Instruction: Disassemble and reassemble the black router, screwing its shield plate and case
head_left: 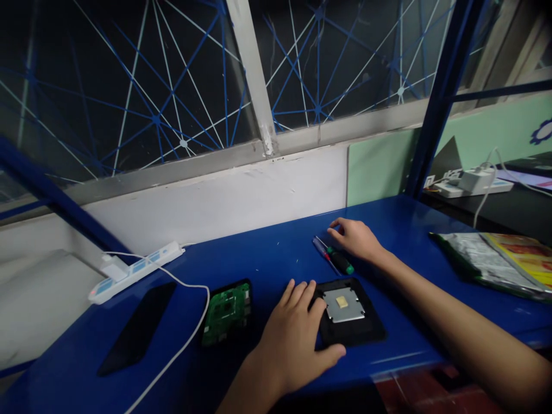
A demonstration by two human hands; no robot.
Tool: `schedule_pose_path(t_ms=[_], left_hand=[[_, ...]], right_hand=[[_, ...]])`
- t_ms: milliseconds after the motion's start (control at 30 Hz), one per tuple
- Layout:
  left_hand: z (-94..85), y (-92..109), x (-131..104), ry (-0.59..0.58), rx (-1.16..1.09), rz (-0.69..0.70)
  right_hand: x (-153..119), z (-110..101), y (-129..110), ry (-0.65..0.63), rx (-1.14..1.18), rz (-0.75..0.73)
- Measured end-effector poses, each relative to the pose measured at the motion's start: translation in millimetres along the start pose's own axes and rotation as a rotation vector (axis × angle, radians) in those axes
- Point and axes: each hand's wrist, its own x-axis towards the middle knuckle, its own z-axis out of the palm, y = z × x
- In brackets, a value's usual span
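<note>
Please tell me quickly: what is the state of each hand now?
Left hand: open, fingers over the edge of the black square plastic cover.
Right hand: partly curled beside the green-and-black-handled screwdriver; whether it holds anything cannot be told.

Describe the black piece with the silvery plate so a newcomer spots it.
On the blue table, find the left hand. The black piece lies just right of it, nearer than the screwdrivers. Unlike the green circuit board left of the hand, it bears a silvery plate with a small yellowish square.
</note>
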Motion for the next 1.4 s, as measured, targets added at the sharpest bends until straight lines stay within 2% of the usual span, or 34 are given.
schedule_pose_path(t_ms=[100, 200, 367, 467, 600, 967, 1133, 1400], left_hand=[[2.2, 4, 0, 0.05, 0.008, 0.0], [2.4, -2, -16, 0.11, 0.03, -0.062], [10.1, -39, -70, 0.288, 0.21, -0.253], [20.0, -62, -100, 0.386, 0.28, -0.307], [30.2, -73, -119, 0.388, 0.259, -0.311], [32.6, -55, -118, 0.349, 0.141, -0.256], [32.8, -34, -100, 0.312, 0.094, -0.175], [45.6, -5, -64, 0.253, -0.082, -0.125]], right_hand=[[0, -1, 1, 0.008, -0.003, 0.002], [0, -2, 2, 0.009, -0.003, 0.006], [0, -3, 2, 0.004, 0.007, 0.004], [0, -3, 0, 0.005, 0.01, 0.0], [-2, -2, -3, 0.004, 0.019, -0.015], [-4, -1, -5, 0.008, 0.036, -0.051], [-4, -1, -4, 0.006, 0.038, -0.062], [-5, -3, -5, 0.008, 0.039, -0.085]])
